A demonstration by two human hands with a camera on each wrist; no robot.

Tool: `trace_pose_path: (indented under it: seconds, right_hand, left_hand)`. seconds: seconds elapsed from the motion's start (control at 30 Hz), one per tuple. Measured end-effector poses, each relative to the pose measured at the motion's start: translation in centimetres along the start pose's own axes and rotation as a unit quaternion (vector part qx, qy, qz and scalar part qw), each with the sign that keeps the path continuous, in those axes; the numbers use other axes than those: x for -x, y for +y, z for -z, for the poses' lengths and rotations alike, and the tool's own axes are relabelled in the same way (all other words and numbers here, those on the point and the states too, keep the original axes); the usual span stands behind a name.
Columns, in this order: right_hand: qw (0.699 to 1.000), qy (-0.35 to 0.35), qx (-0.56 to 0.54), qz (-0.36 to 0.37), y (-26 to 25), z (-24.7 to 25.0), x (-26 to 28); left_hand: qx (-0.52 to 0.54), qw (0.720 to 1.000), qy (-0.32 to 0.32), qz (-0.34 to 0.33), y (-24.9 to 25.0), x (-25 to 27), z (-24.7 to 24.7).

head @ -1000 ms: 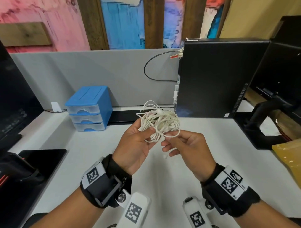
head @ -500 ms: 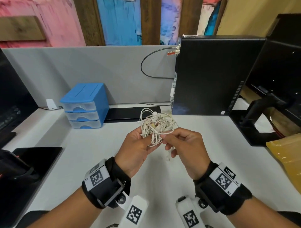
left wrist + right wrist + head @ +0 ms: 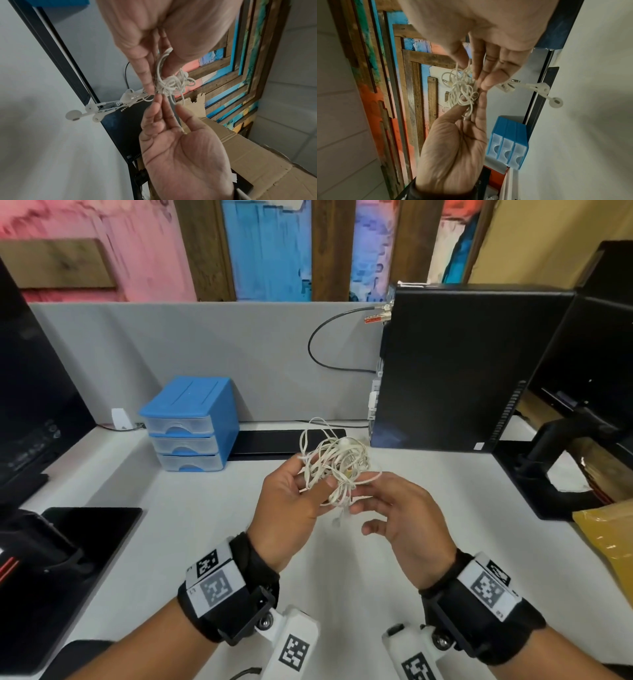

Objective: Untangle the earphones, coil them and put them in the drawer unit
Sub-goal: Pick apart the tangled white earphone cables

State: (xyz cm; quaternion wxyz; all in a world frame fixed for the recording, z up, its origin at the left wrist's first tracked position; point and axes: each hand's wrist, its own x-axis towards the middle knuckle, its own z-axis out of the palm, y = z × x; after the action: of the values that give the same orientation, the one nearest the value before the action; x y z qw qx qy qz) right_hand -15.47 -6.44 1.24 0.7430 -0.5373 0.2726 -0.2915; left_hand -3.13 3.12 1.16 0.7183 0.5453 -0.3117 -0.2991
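The earphones (image 3: 337, 470) are a tight tangle in the air above the desk (image 3: 205, 508), pinched by the left hand (image 3: 291, 508). The right hand (image 3: 400, 515) holds one strand with loose fingers. A hard pull can tighten the knots. The drawers (image 3: 191, 426) are closed.

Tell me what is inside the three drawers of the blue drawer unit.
All three drawers of the blue drawer unit are shut; their frosted fronts show no clear contents, so that cannot be told.
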Motion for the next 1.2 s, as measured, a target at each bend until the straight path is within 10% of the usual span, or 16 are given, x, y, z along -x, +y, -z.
trace_pose_path:
  seconds: [0.33, 0.93, 1.2]
  right_hand:
    - [0.94, 0.114, 0.173, 0.27, -0.8, 0.0, 0.6]
    - [0.848, 0.023, 0.388, 0.36, -0.7, 1.4, 0.2]
    - [0.904, -0.007, 0.261, 0.339, -1.9, 1.9, -0.2]
  left_hand:
    - [-0.008, 0.999, 0.01, -0.036, 0.2, 0.4, -0.3]
    - [0.006, 1.0, 0.01, 0.0, 0.8, 0.4, 0.0]
    - [0.061, 0.996, 0.037, 0.043, 0.8, -0.5, 0.7]
